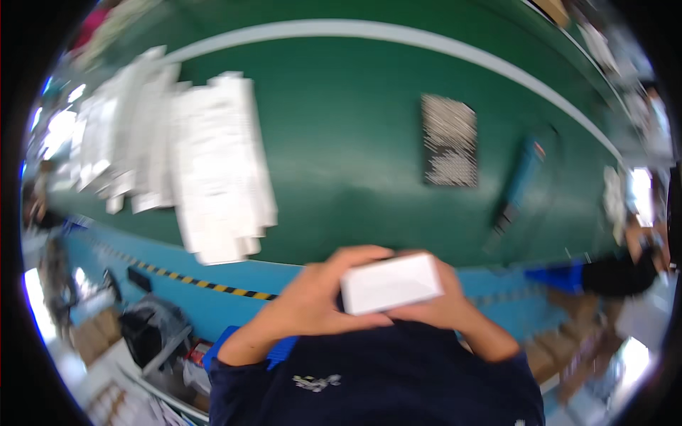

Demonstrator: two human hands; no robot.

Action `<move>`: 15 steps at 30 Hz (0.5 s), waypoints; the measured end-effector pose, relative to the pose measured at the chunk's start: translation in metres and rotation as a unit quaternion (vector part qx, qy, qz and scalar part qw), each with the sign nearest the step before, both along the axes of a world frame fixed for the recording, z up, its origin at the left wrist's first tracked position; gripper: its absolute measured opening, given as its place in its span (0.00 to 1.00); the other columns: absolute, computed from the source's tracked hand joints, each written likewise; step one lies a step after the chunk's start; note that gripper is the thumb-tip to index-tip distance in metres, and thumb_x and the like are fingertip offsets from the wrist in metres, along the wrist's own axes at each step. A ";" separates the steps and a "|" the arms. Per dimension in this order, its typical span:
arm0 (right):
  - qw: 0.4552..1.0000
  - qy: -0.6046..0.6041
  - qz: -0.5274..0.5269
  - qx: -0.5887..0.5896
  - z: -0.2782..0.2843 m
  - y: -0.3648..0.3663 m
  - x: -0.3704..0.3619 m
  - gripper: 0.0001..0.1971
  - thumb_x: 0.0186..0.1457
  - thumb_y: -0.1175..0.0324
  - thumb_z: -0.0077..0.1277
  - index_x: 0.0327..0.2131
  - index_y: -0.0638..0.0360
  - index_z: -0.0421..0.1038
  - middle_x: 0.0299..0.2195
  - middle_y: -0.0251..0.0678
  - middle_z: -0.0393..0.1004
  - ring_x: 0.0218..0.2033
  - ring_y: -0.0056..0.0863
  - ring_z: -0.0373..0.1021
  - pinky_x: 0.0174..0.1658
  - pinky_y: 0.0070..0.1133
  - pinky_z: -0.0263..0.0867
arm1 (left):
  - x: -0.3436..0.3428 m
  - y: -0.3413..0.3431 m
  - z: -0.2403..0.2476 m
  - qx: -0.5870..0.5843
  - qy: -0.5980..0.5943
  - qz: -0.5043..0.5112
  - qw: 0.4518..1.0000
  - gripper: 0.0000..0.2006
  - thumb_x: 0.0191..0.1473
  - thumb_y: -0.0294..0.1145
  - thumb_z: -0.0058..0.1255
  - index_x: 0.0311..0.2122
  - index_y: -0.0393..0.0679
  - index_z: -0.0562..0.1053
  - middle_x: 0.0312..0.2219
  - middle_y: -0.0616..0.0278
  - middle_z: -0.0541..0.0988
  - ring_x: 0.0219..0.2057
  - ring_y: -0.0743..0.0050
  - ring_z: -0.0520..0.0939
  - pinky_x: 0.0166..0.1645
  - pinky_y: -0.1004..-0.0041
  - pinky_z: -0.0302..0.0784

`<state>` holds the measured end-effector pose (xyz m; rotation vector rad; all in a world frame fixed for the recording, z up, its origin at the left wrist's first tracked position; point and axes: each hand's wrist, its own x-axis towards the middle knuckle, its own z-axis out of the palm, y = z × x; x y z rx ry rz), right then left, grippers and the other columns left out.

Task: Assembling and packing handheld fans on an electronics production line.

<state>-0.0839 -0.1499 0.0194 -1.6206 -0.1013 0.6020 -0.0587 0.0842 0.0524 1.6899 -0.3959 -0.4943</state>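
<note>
Both hands, left hand and right hand, clasp a small white box between them (held close to the chest), flat cartons lying beyond the grip.

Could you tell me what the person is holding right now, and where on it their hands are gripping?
A small white box, held by both hands: the left hand at its left end, the right hand at its right end and underside.

A small white rectangular box sits low at centre, close to the body. A spread of flat white carton blanks lies on the green counter at left. A dark rectangular label sheet with pale rows lies right of centre.
</note>
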 end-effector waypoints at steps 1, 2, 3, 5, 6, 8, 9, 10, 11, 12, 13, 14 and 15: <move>0.999 -0.027 0.021 -0.014 0.010 -0.004 0.013 0.31 0.37 0.64 0.71 0.46 0.62 0.69 0.41 0.36 0.76 0.42 0.24 0.73 0.46 0.24 0.68 | 0.004 0.003 0.003 -0.014 -0.010 -0.006 1.000 0.41 0.38 0.37 0.70 0.57 0.41 0.62 0.47 0.52 0.75 0.50 0.60 0.76 0.54 0.66 0.69; 1.000 0.009 -0.008 -0.002 0.022 -0.003 0.023 0.32 0.34 0.64 0.72 0.45 0.63 0.69 0.38 0.37 0.78 0.39 0.25 0.75 0.44 0.24 0.69 | 0.016 0.009 0.014 0.032 -0.112 -0.050 0.992 0.41 0.40 0.39 0.68 0.59 0.41 0.61 0.55 0.48 0.67 0.55 0.53 0.70 0.58 0.62 0.66; 0.994 -0.063 0.051 -0.079 0.037 0.000 0.040 0.32 0.33 0.61 0.72 0.43 0.64 0.70 0.35 0.38 0.78 0.36 0.28 0.76 0.41 0.24 0.70 | 0.023 0.017 0.027 0.093 -0.206 -0.073 0.971 0.43 0.38 0.40 0.67 0.60 0.44 0.60 0.61 0.48 0.59 0.60 0.49 0.63 0.60 0.56 0.61; 0.963 -0.096 0.203 -0.149 0.050 0.009 0.069 0.32 0.32 0.57 0.71 0.40 0.64 0.71 0.32 0.38 0.78 0.30 0.32 0.76 0.35 0.24 0.70 | 0.024 0.026 0.067 0.251 -0.332 -0.132 0.900 0.41 0.37 0.39 0.65 0.60 0.50 0.61 0.62 0.50 0.57 0.62 0.50 0.60 0.61 0.50 0.57; 0.939 -0.058 0.287 -0.181 0.060 0.024 0.081 0.30 0.35 0.54 0.69 0.38 0.65 0.72 0.31 0.39 0.77 0.29 0.33 0.75 0.33 0.23 0.68 | 0.013 0.024 0.062 0.309 -0.398 -0.118 0.856 0.41 0.37 0.38 0.64 0.60 0.52 0.61 0.61 0.51 0.58 0.62 0.49 0.59 0.62 0.49 0.56; 0.927 -0.046 0.371 -0.037 0.047 0.043 0.088 0.28 0.37 0.56 0.68 0.38 0.66 0.71 0.30 0.41 0.76 0.30 0.32 0.73 0.33 0.24 0.66 | 0.001 0.021 0.062 0.359 -0.463 -0.148 0.797 0.40 0.38 0.36 0.62 0.60 0.52 0.59 0.57 0.49 0.63 0.60 0.47 0.62 0.63 0.51 0.55; 0.868 -0.017 0.479 -0.130 0.049 0.050 0.103 0.30 0.42 0.58 0.66 0.46 0.66 0.69 0.36 0.40 0.76 0.38 0.28 0.72 0.40 0.22 0.67 | 0.000 0.025 0.064 0.368 -0.468 -0.138 0.792 0.40 0.38 0.36 0.62 0.60 0.52 0.59 0.57 0.49 0.63 0.60 0.47 0.62 0.63 0.51 0.55; 0.864 -0.029 0.486 -0.132 0.045 0.050 0.104 0.30 0.42 0.58 0.66 0.46 0.66 0.69 0.36 0.40 0.76 0.38 0.28 0.72 0.40 0.22 0.67 | -0.001 0.032 0.062 0.354 -0.411 -0.188 0.819 0.40 0.38 0.36 0.62 0.59 0.47 0.59 0.54 0.46 0.63 0.57 0.46 0.63 0.62 0.53 0.56; 0.898 0.060 0.435 -0.027 0.038 0.048 0.099 0.31 0.45 0.59 0.63 0.50 0.66 0.66 0.40 0.39 0.75 0.41 0.27 0.71 0.44 0.22 0.66 | -0.004 0.039 0.063 0.336 -0.349 -0.237 0.842 0.40 0.37 0.36 0.63 0.58 0.41 0.60 0.51 0.44 0.64 0.55 0.46 0.65 0.61 0.55 0.57; 0.911 0.154 0.374 0.080 0.032 0.048 0.099 0.33 0.48 0.60 0.61 0.55 0.65 0.63 0.44 0.39 0.74 0.45 0.27 0.70 0.48 0.22 0.65 | 0.003 0.055 0.073 0.252 -0.270 -0.227 0.901 0.40 0.38 0.35 0.62 0.58 0.37 0.59 0.46 0.42 0.66 0.51 0.46 0.67 0.59 0.58 0.60; 0.910 0.178 0.360 0.101 0.034 0.040 0.107 0.33 0.56 0.58 0.54 0.59 0.65 0.57 0.51 0.39 0.69 0.51 0.28 0.67 0.54 0.25 0.62 | 0.006 0.071 0.077 0.242 -0.258 -0.192 0.915 0.40 0.38 0.35 0.62 0.58 0.37 0.59 0.47 0.40 0.66 0.51 0.44 0.67 0.58 0.57 0.61; 0.926 0.172 0.294 0.164 0.028 0.032 0.113 0.30 0.58 0.56 0.50 0.58 0.66 0.58 0.52 0.40 0.68 0.51 0.29 0.66 0.55 0.26 0.62 | 0.007 0.088 0.080 0.232 -0.245 -0.158 0.928 0.41 0.38 0.36 0.62 0.59 0.37 0.58 0.47 0.39 0.66 0.52 0.43 0.66 0.58 0.57 0.61; 0.934 0.162 0.225 0.226 0.019 0.024 0.117 0.29 0.61 0.54 0.46 0.57 0.67 0.59 0.53 0.42 0.67 0.52 0.30 0.66 0.55 0.27 0.62 | 0.009 0.108 0.085 0.243 -0.262 -0.102 0.928 0.42 0.37 0.38 0.65 0.59 0.37 0.59 0.48 0.38 0.65 0.53 0.41 0.65 0.58 0.56 0.61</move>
